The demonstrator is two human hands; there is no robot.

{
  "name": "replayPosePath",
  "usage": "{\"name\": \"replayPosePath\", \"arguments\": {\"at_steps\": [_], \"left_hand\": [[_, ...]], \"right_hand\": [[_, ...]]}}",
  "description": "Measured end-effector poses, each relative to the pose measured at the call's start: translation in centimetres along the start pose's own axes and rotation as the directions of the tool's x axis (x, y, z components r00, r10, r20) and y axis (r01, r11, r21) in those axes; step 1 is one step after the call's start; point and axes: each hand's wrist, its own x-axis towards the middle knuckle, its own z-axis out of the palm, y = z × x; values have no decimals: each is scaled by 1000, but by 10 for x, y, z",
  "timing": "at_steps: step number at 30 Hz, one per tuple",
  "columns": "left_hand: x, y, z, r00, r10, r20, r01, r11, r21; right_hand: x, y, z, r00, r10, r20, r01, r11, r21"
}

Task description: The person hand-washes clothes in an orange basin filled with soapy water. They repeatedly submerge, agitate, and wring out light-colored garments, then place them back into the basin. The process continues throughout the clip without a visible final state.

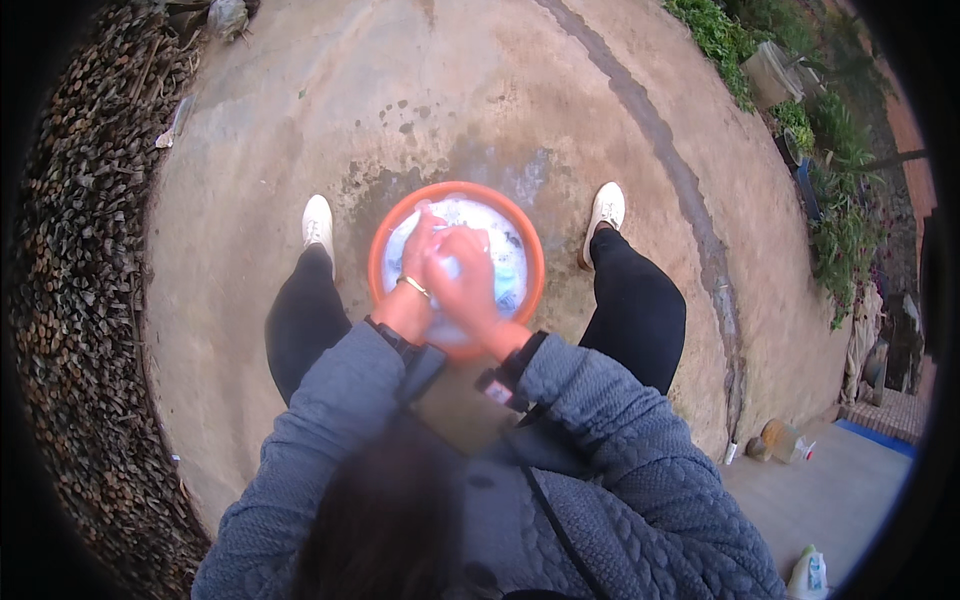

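Note:
An orange plastic basin [532,232] stands on the concrete between my feet, holding white suds and soaked cloth [507,281] that looks light blue. Over the suds, my left hand [421,244] and my right hand [466,279] are pressed together near the basin's middle. A small pale bit, perhaps wet cloth or foam, shows between them. Both hands are blurred, the right one more, and its fingers look curled. A gold-coloured bracelet circles the left wrist. What the fingers grip is hidden.
Stacked firewood [82,300] lines the left side. A rough cement strip [667,150] curves across the ground at right, with potted plants [832,202] beyond. At lower right lie a plastic jug [784,441] and a white bottle with a green cap [808,576]. Wet patches surround the basin.

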Motion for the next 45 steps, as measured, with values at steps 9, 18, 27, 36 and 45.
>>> {"name": "replayPosePath", "arguments": {"at_steps": [9, 18, 27, 36, 45], "left_hand": [[-48, -9, 44, 966, -160, -203, 187, 975, 121], [6, -9, -8, 991, -1, -134, -4, 999, -36], [-15, -34, 4, 987, -163, -1, 158, 959, -235], [-37, 23, 12, 969, -217, 122, 217, 976, 12], [-39, 88, -8, 995, 97, -17, -99, 984, -151]], "right_hand": [[28, 84, -4, 892, 450, -38, -441, 885, 147], [8, 40, -8, 975, 208, 82, -223, 921, 318], [7, 33, 3, 977, 199, -73, -202, 979, -29], [12, 91, -12, 740, 507, 441, -672, 554, 491], [-49, 132, -32, 621, 625, 473, -334, 757, -561]]}}
